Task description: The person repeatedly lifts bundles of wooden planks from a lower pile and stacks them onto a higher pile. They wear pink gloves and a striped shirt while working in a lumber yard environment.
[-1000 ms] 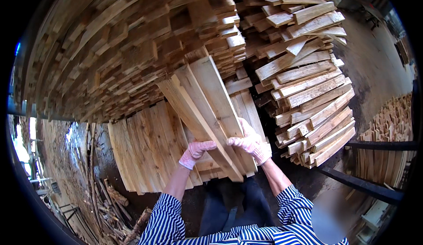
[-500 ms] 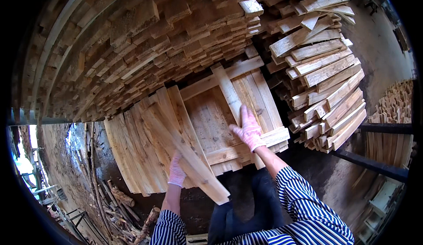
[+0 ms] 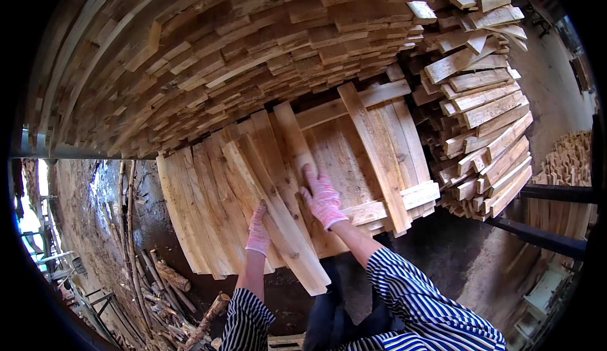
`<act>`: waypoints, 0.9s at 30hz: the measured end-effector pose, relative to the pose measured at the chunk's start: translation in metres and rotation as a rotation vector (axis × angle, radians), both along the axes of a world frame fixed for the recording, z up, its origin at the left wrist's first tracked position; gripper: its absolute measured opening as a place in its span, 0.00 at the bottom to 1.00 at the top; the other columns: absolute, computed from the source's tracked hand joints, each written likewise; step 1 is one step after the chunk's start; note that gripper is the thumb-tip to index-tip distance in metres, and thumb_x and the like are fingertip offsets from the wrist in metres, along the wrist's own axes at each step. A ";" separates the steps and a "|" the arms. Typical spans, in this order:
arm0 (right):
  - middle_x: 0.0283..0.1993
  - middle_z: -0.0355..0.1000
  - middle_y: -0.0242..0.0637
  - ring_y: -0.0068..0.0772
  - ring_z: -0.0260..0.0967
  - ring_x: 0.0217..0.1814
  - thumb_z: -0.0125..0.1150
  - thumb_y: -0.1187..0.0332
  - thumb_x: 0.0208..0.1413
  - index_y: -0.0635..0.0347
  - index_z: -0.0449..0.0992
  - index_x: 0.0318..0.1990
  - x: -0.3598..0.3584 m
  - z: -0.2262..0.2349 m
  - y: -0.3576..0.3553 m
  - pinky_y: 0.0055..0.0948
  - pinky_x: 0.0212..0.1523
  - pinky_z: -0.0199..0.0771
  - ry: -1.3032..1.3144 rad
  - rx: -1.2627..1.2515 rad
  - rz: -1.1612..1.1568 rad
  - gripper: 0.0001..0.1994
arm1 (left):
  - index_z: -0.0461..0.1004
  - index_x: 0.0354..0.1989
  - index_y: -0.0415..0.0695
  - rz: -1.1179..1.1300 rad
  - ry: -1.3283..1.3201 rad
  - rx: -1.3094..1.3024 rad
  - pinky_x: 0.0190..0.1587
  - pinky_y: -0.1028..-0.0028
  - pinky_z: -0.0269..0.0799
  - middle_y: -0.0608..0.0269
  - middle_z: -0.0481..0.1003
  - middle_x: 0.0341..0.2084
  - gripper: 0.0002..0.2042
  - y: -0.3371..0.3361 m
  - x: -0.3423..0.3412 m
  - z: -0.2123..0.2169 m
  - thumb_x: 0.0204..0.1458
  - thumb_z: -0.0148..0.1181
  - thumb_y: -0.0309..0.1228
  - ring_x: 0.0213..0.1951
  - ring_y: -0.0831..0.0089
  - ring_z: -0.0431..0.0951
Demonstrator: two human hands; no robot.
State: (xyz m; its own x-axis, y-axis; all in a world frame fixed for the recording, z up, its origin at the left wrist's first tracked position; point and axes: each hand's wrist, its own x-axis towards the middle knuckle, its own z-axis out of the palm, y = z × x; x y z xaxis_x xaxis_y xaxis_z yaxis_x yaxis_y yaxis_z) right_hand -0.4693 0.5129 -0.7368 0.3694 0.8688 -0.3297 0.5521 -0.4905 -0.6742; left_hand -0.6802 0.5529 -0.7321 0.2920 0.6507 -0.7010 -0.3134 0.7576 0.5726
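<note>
Fingers of the gloved right hand lie spread flat on a narrow plank atop the wooden pallet panel. The gloved left hand presses closed fingers against the leaning slats just beside it, beneath the big lumber stack.

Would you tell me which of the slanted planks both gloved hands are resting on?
The front plank, topmost of the fan: the left hand and right hand both lie on it; its lower end juts out furthest.
</note>
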 end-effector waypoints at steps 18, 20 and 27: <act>0.67 0.65 0.53 0.52 0.68 0.65 0.71 0.58 0.46 0.59 0.47 0.74 -0.089 0.118 -0.043 0.41 0.63 0.69 0.284 -0.114 0.113 0.50 | 0.63 0.68 0.46 0.040 -0.430 -0.198 0.70 0.66 0.56 0.65 0.69 0.63 0.39 -0.023 -0.039 0.000 0.57 0.52 0.65 0.65 0.66 0.64; 0.69 0.62 0.55 0.51 0.65 0.68 0.71 0.56 0.46 0.61 0.44 0.74 -0.084 0.108 -0.042 0.40 0.65 0.67 0.310 -0.083 0.032 0.52 | 0.69 0.63 0.48 0.105 -0.337 -0.155 0.66 0.66 0.61 0.67 0.72 0.58 0.32 -0.021 -0.019 0.001 0.58 0.56 0.59 0.60 0.67 0.68; 0.63 0.66 0.64 0.52 0.67 0.67 0.72 0.43 0.44 0.69 0.55 0.69 -0.059 0.064 -0.046 0.41 0.63 0.67 0.418 -0.051 -0.226 0.52 | 0.79 0.44 0.48 0.061 -0.031 -0.205 0.48 0.68 0.77 0.63 0.80 0.43 0.21 -0.027 0.033 -0.007 0.55 0.65 0.53 0.43 0.67 0.78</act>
State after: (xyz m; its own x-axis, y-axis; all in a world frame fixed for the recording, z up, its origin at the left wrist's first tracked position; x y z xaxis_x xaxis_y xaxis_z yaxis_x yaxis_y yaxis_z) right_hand -0.5282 0.4667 -0.6724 0.3737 0.7609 -0.5305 0.1149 -0.6055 -0.7875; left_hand -0.6476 0.5260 -0.7392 0.2797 0.5122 -0.8120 -0.3771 0.8364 0.3977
